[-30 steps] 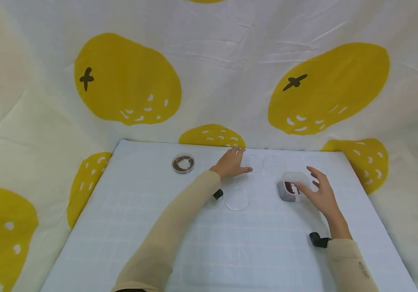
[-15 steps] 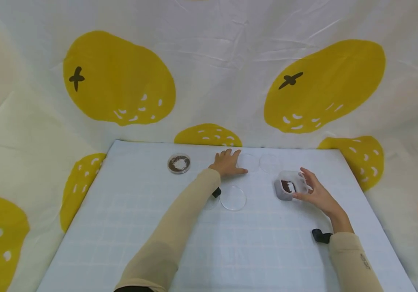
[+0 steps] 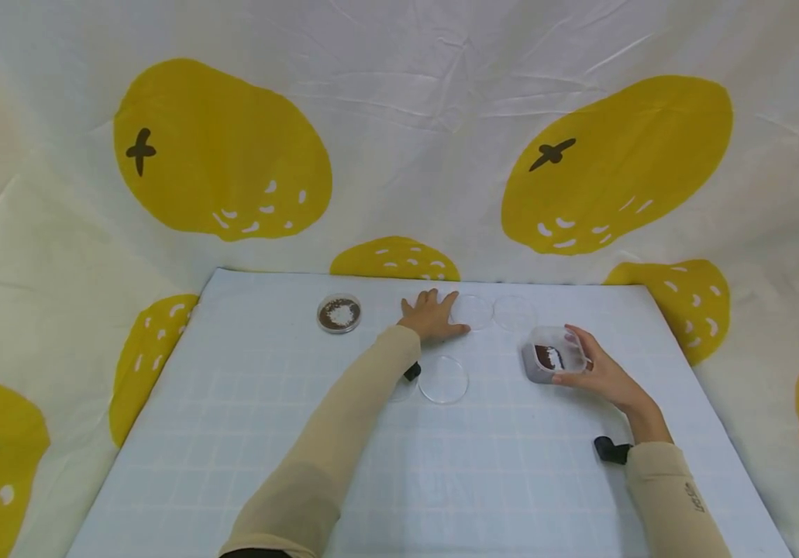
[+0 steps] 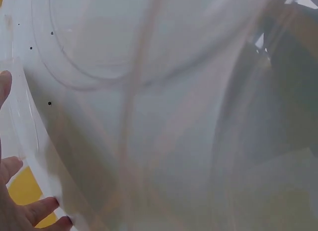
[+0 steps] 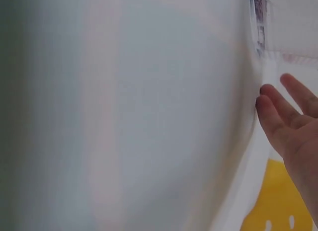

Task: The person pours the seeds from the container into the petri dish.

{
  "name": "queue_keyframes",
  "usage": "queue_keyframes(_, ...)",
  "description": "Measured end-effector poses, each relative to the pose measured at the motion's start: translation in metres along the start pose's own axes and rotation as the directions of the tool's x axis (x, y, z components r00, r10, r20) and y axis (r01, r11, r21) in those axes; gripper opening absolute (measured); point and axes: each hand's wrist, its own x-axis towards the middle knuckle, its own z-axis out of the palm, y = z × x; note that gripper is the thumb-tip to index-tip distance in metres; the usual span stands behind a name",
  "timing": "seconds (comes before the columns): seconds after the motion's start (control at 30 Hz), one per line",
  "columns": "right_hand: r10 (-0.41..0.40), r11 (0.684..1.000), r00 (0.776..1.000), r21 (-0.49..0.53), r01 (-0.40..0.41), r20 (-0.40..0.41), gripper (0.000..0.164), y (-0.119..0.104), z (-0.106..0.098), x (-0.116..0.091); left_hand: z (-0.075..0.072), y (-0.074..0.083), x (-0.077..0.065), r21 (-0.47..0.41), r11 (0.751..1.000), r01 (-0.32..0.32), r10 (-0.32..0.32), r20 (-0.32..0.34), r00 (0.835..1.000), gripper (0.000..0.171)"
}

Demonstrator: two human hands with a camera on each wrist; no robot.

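One plastic container (image 3: pixel 537 373), right side of worktop (image 3: pixel 483 496); right hand (image 3: pixel 601 377) grip clamped round it. Left hand (image 3: pixel 430 317) grip spread apart beside four clear round dishes (image 3: pixel 443 380), one partly hidden. One filled petri dish (image 3: pixel 339 314), left.

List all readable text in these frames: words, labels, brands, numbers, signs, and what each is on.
Readable text: none.
Right sleeve: small dark marks near the cuff, possibly lettering; too small and blurred to read.
Patterned backdrop: dark cross-shaped marks on two yellow shapes; look like part of the print, not text.
Clear container and filled round dish: nothing legible.
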Motion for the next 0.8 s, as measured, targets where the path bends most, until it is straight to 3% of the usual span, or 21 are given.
queue_keyframes(0.43, -0.026, 0.999, 0.999, 0.023, 0.027, -0.046, 0.099, 0.000, 0.004, -0.001, -0.005, 0.006, -0.012, -0.011, 0.999, 0.042, -0.042, 0.011, 0.999, 0.082)
queue_keyframes(0.8, -0.011, 0.999, 0.988, 0.049, 0.019, -0.154, 0.102, -0.020, 0.016, -0.001, -0.007, 0.006, -0.013, -0.022, 0.999, 0.042, -0.042, 0.005, 0.999, 0.082)
